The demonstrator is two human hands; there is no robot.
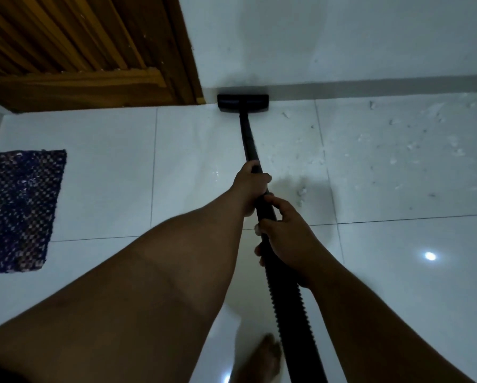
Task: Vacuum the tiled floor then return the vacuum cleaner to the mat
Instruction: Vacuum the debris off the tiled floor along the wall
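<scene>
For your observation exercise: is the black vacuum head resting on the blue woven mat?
No, the black vacuum head sits on white tile at the wall, apart from the blue woven mat.

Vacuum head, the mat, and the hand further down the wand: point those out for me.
vacuum head (242,103), head view, middle of the black nozzle against the wall.
mat (22,208), head view, centre of its woven surface.
left hand (251,183), head view, back of the hand.

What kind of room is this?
Probably a home interior, maybe a hallway or room corner: glossy white tiled floor, a slatted wooden door in a plain white wall, and a small woven mat on the tiles.
</scene>
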